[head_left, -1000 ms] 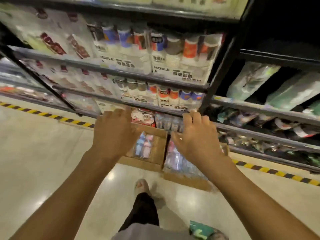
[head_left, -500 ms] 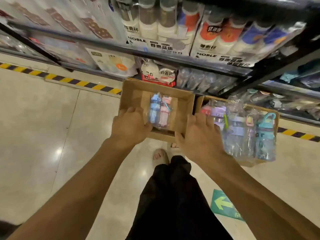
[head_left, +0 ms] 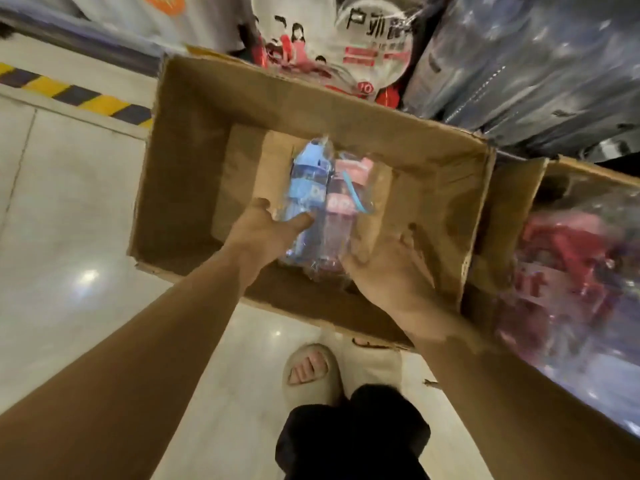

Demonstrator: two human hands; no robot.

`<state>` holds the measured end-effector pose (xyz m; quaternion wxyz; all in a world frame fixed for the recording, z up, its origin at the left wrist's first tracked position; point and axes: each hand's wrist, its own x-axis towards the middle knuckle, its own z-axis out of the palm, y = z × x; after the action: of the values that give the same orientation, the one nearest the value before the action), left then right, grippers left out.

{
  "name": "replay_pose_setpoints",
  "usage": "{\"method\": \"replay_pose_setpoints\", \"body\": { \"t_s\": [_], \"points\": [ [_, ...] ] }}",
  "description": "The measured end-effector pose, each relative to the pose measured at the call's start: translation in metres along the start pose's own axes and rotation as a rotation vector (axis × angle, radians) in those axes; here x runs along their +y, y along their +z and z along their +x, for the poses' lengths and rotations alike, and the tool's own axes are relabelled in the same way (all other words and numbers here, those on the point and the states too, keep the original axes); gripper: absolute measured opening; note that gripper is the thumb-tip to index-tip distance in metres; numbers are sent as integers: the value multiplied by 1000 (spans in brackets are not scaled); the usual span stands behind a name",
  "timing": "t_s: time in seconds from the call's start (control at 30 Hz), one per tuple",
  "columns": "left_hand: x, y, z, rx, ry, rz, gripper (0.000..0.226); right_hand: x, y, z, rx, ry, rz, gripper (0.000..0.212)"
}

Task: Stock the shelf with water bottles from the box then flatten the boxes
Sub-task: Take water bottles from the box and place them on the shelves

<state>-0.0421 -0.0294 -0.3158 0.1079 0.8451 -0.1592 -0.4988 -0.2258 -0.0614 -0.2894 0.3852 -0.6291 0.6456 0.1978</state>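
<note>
An open cardboard box (head_left: 180,174) stands on the floor below the shelf. On its bottom lie two plastic-wrapped water bottles side by side, a blue bottle (head_left: 308,181) and a pink bottle (head_left: 341,216). Both my hands are down inside the box. My left hand (head_left: 263,233) grips the blue bottle, thumb across its lower body. My right hand (head_left: 391,271) is blurred at the pink bottle's near end; its thumb side touches the wrap and its fingers stand spread, apart from the bottle.
A second cardboard box (head_left: 502,216) to the right holds several wrapped bottles (head_left: 568,271), red and pink. Packaged goods (head_left: 374,46) fill the bottom shelf behind the boxes. Yellow-black tape (head_left: 79,98) runs along the floor. My sandalled foot (head_left: 311,372) is just before the box.
I have bent down much closer to the box. Both hands went from its near rim down inside, and the left hand has taken hold of the blue bottle.
</note>
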Motion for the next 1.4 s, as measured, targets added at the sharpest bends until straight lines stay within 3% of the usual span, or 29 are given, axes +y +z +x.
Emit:
{"method": "replay_pose_setpoints", "body": {
  "t_s": [0.13, 0.37, 0.6, 0.7, 0.93, 1.1, 1.4],
  "points": [
    [-18, 38, 84, 7, 4, -111, 108, 2, 46, 82, -49, 92, 227, 88],
    [-40, 65, 156, -106, 38, -259, 96, 7, 113, 149, -59, 113, 507, 115],
    [-44, 68, 160, -195, 40, -370, 56, 10, 126, 159, 37, 155, 590, 105],
    [-44, 57, 143, -182, 8, -409, 54, 16, 118, 145, 46, 114, 619, 101],
    [-31, 0, 37, -148, 64, -474, 40, 10, 46, 53, 79, 50, 717, 56],
    [6, -62, -85, -113, 221, -515, 33, -25, -49, -57, 123, -2, 785, 60],
    [106, -222, -392, 45, 469, -513, 32, -81, -269, -329, 178, -247, 862, 59]
  ]
}}
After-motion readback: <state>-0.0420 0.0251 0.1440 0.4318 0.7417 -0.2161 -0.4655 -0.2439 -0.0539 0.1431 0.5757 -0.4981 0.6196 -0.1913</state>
